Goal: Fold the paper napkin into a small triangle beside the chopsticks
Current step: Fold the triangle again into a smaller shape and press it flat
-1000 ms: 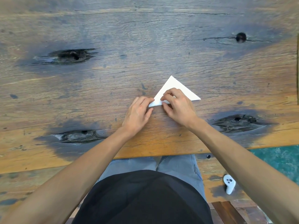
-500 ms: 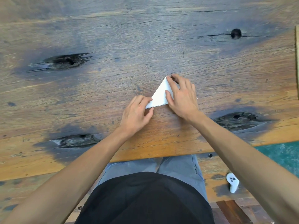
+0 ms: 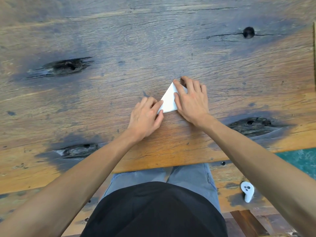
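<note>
The white paper napkin lies on the wooden table as a small triangle, its tip pointing away from me. My left hand pinches and pins its lower left corner. My right hand lies flat over the napkin's right side, fingers spread, pressing along the right edge and hiding that part. No chopsticks are in view.
Dark knot holes mark the table at the left, near left, right and far right. A thin pale strip shows at the right border. A white controller rests on the bench below the table's near edge.
My right hand folded the napkin's right half over, making a smaller triangle, then slid up and flattened over it. My left hand stayed on the lower left corner.
</note>
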`<state>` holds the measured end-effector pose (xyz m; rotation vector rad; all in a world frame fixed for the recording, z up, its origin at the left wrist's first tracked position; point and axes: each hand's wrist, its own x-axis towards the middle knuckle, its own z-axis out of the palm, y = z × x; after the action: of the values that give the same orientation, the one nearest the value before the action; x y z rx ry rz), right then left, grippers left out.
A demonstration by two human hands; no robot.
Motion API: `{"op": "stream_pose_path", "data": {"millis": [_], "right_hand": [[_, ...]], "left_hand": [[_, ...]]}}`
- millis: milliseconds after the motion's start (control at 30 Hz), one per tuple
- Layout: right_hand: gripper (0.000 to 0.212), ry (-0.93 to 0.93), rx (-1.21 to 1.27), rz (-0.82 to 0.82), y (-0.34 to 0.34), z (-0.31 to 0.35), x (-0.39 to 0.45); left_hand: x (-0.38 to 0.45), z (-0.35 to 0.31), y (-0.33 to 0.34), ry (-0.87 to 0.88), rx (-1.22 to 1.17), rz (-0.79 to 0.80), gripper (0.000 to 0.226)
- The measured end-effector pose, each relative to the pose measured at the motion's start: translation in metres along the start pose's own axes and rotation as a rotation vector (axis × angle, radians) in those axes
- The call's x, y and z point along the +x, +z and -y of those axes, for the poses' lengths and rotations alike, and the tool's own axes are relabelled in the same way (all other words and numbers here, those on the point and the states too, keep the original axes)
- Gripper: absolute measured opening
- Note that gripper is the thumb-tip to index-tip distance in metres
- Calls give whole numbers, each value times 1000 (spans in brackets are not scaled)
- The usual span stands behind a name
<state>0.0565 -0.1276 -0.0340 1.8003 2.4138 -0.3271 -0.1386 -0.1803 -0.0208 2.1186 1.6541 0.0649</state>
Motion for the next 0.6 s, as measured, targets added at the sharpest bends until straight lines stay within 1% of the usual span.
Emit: {"op": "stream_pose_path", "data": {"millis": [133,233,333,467,600], "right_hand": [[54,11,-3,-12,1,-2,-4],[59,38,13,-16,6,-4,-12],[59,65,19,-38,12,-5,-18],[59,85,26,-60,17,-7,-20],[59,74,10,-62,22,-8,-21]], "left_hand": [[11,-7,-3,-5,33,-51,33],[32,-15,-5,29,22,-77,42],[53,-21,-2,36,75,-17,54],[62,-20,8,33,159,97,62],[61,-19,13,28,166,116,63]]}}
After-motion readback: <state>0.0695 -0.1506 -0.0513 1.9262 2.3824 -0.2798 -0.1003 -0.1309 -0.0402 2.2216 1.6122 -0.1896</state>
